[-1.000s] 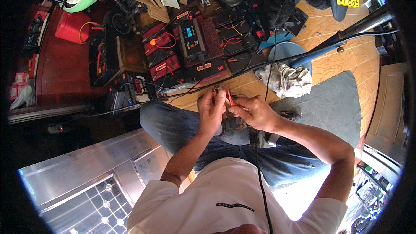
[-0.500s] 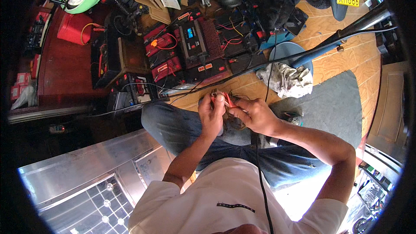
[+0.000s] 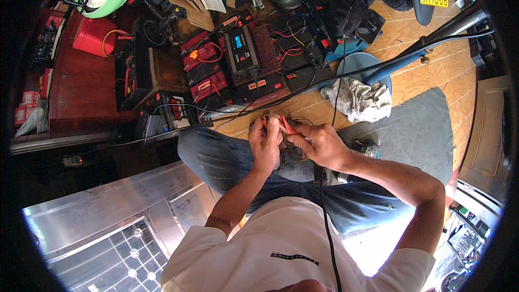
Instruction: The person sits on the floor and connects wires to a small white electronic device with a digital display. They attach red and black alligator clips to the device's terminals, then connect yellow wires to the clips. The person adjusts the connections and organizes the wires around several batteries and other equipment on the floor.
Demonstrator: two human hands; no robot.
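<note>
In front of my crossed legs, both hands meet over a small red piece (image 3: 286,125), perhaps a tool's handle; its kind cannot be made out. My right hand (image 3: 319,143) is closed around its near end. My left hand (image 3: 265,143) is closed too, its thumb pressed on a small thing with a pale and reddish edge that the fingers mostly hide. Beneath the hands, a dark tangle of thin wires or strands (image 3: 294,154) shows in part.
Batteries (image 3: 208,57) and a black device with a lit screen (image 3: 240,48) stand ahead. A rag (image 3: 359,100) hangs over a grey-blue bucket (image 3: 357,64). A black cable (image 3: 321,200) crosses my lap; another runs across the view. A grey mat (image 3: 416,130) lies at the right.
The red piece shows slightly more between the hands, and the right hand has shifted a little to the right. Both hands keep their grip.
</note>
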